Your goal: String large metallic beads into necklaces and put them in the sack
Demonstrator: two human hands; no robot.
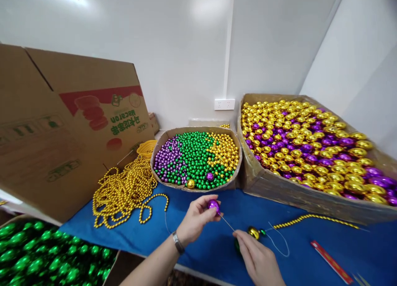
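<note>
Over the front of the blue table, my left hand [195, 222] pinches a shiny purple ball [214, 206] between thumb and fingers. A thin needle [227, 222] runs from the ball's lower side to my right hand [259, 259], whose fingertips are closed on its other end. Beside the right hand lie a large gold ball [253, 232] and a small green bead [263, 232]. A green ball [237, 246] is partly hidden behind that hand's fingers. Clear thread [287, 246] loops on the cloth near a strand of small gold beads [313, 217].
A box of small purple, green and gold beads [195, 153] stands ahead. To its right is a big carton of gold and purple balls [304, 149]. Gold bead strands [127, 191] heap by a tall cardboard box [102, 153]. Green balls [52, 253] fill a lower-left container. A red packet [331, 262] lies right.
</note>
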